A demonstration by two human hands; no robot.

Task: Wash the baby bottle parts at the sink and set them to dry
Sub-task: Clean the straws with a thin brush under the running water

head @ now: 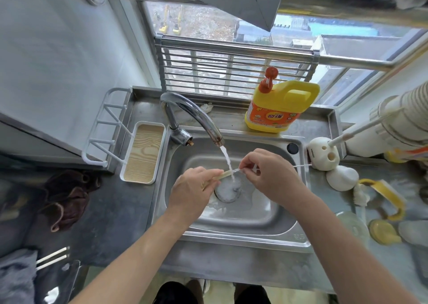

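Closest to you, your left hand [193,189] sits over the sink [243,235] at about eight o'clock from the drain [228,191]. Its fingers are curled around a pale yellow straw [225,175], and the straw's free end points toward two o'clock into the falling water [225,157].

Your right hand [266,171] is at about one o'clock from the drain. Thumb and forefinger are pinched together on a thin brush [300,166], and the other fingers are loosely bent. The brush's white stem runs out toward three o'clock over the sink's edge. Its tip meets the straw's end under the stream, but you cannot tell whether it is inside.

On the counter at four o'clock lie a yellow handle ring [393,201] and a yellow cap [383,233], both blurred. At three o'clock stands a white brush holder [323,156].

At nine o'clock a dark cloth [67,199] lies on the counter, and a wood-lined tray [143,153] sits just beside the sink at ten o'clock.

Farther off, the tap [192,113] arches in from eleven o'clock, running. A yellow soap jug [280,105] stands on the back ledge at one o'clock, and a metal rack [231,72] sits against the window at twelve.
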